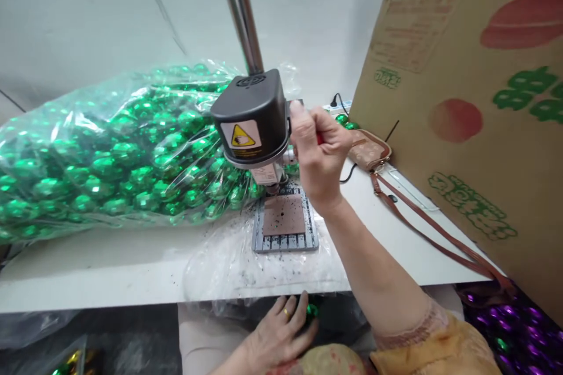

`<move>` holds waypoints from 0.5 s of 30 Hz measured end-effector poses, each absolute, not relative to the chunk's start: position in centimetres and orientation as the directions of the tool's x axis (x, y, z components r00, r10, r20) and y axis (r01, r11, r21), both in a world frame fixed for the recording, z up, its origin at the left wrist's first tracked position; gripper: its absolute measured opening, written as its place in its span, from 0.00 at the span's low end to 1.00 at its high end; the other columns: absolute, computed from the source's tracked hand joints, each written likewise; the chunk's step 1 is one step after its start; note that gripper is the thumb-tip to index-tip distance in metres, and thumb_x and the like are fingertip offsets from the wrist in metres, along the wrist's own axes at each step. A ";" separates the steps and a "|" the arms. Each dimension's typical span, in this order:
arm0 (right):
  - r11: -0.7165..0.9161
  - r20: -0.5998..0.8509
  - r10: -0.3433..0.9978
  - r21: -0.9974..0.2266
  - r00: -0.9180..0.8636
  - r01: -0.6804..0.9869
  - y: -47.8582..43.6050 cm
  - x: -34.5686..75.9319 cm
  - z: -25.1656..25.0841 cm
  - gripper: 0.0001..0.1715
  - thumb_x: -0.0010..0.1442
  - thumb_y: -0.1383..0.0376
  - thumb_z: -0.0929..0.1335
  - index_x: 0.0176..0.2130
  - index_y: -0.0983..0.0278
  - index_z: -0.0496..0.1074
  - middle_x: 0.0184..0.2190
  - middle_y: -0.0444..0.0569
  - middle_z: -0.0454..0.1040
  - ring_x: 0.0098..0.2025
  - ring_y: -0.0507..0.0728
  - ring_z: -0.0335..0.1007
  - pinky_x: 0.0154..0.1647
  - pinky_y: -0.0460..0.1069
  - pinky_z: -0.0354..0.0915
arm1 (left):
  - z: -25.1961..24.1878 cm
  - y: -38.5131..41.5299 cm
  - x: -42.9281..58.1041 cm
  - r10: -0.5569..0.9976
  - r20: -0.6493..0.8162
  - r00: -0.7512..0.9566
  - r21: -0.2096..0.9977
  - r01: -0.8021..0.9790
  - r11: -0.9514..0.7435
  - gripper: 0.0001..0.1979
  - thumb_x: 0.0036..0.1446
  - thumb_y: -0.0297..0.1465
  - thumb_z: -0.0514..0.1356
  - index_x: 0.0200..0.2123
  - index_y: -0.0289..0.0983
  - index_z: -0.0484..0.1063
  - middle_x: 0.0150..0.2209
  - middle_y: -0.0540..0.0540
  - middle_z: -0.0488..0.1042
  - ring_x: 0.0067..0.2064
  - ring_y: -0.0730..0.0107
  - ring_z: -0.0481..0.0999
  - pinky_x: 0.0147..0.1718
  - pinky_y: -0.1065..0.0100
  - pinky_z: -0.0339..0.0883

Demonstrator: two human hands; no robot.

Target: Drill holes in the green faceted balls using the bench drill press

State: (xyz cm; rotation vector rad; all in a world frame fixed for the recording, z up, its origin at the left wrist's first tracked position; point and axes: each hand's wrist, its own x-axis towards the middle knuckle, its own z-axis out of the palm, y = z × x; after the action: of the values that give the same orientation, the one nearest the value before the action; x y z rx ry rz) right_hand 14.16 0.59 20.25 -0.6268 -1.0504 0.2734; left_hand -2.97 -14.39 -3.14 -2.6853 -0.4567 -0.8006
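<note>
My right hand (323, 155) is closed around the handle of a small black bench drill press (253, 114); a bit of red shows between the fingers. Below the drill head, a brown square board (285, 215) lies on the grey slotted base plate (285, 243), with dark crumbs scattered over both. My left hand (284, 328), wearing a ring, is low over my lap, just under the table edge. Its fingers are stretched and apart, and beside them is a shiny green ball (312, 310). Whether a fingertip touches that ball I cannot tell.
A large clear bag of shiny green balls (109, 170) fills the table's left side. At the right stand a cardboard box (461, 88) and a brown strapped pouch (369, 149). Clear plastic film (220, 272) covers the table's front. Purple balls (519, 328) lie low at right.
</note>
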 end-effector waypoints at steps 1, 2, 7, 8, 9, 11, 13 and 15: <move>0.793 0.716 0.510 -0.606 0.477 0.060 0.5 14.2 20.2 0.27 0.65 0.61 0.65 0.21 0.62 0.48 0.20 0.38 0.46 0.23 0.43 0.42 0.22 0.45 0.47 | -3.0 -14.3 -2.9 0.188 0.574 0.797 -0.195 0.355 -0.914 0.12 0.51 0.31 0.61 0.36 0.49 0.82 0.40 0.40 0.84 0.33 0.60 0.81 0.26 0.63 0.80; 0.796 0.714 0.522 -0.605 0.467 0.034 0.5 14.2 20.2 0.27 0.65 0.60 0.65 0.22 0.62 0.48 0.20 0.38 0.45 0.23 0.43 0.42 0.22 0.45 0.47 | -2.8 -14.2 -2.8 0.164 0.587 0.793 -0.176 0.323 -0.930 0.11 0.51 0.31 0.61 0.36 0.47 0.82 0.39 0.40 0.84 0.32 0.61 0.80 0.25 0.63 0.79; 0.786 0.691 0.569 -0.616 0.446 -0.050 0.6 14.1 20.2 0.29 0.64 0.56 0.66 0.22 0.62 0.47 0.20 0.38 0.44 0.24 0.43 0.40 0.23 0.46 0.45 | 0.0 -9.5 1.4 0.366 0.629 0.686 0.066 0.422 -0.904 0.19 0.52 0.21 0.59 0.47 0.40 0.77 0.38 0.40 0.80 0.37 0.59 0.78 0.35 0.58 0.79; 0.781 0.685 0.576 -0.622 0.446 -0.054 0.6 14.1 20.2 0.30 0.64 0.54 0.66 0.22 0.62 0.47 0.20 0.38 0.44 0.24 0.43 0.40 0.23 0.47 0.45 | 0.6 -7.7 3.2 0.434 0.635 0.639 0.133 0.463 -0.877 0.20 0.54 0.20 0.58 0.48 0.41 0.76 0.39 0.40 0.79 0.40 0.57 0.78 0.40 0.54 0.78; 0.777 0.680 0.582 -0.627 0.446 -0.059 0.6 14.1 20.3 0.30 0.64 0.53 0.66 0.21 0.62 0.47 0.20 0.38 0.44 0.24 0.43 0.40 0.23 0.47 0.46 | 1.1 -5.7 5.2 0.492 0.645 0.585 0.205 0.487 -0.849 0.18 0.56 0.22 0.58 0.48 0.42 0.75 0.42 0.39 0.78 0.45 0.53 0.77 0.46 0.49 0.76; 0.769 0.674 0.597 -0.636 0.436 -0.071 0.6 14.2 20.4 0.32 0.63 0.49 0.66 0.21 0.63 0.47 0.20 0.38 0.44 0.24 0.43 0.40 0.24 0.47 0.46 | 1.9 -1.5 9.6 0.626 0.617 0.477 0.360 0.536 -0.763 0.15 0.58 0.25 0.60 0.48 0.42 0.76 0.46 0.37 0.76 0.54 0.43 0.74 0.54 0.40 0.69; 0.757 0.672 0.616 -0.650 0.411 -0.072 0.4 14.4 20.5 0.33 0.62 0.47 0.65 0.21 0.63 0.48 0.19 0.38 0.45 0.24 0.44 0.40 0.24 0.46 0.47 | 2.9 2.6 13.8 0.747 0.541 0.386 0.497 0.570 -0.655 0.14 0.57 0.24 0.61 0.46 0.41 0.76 0.54 0.36 0.72 0.65 0.36 0.64 0.63 0.34 0.56; 0.757 0.682 0.619 -0.651 0.390 -0.062 0.3 14.7 20.6 0.32 0.63 0.50 0.65 0.21 0.63 0.49 0.19 0.37 0.46 0.24 0.43 0.41 0.25 0.45 0.48 | 4.2 6.1 17.1 0.803 0.513 0.303 0.572 0.578 -0.583 0.15 0.56 0.23 0.61 0.46 0.40 0.75 0.60 0.34 0.67 0.70 0.34 0.54 0.67 0.30 0.43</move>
State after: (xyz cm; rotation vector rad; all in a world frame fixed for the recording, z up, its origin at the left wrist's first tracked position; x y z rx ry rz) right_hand 14.66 0.35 20.60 -0.5901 -1.0953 0.4660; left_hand 17.14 6.11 4.16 -2.7494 -1.5030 -1.3827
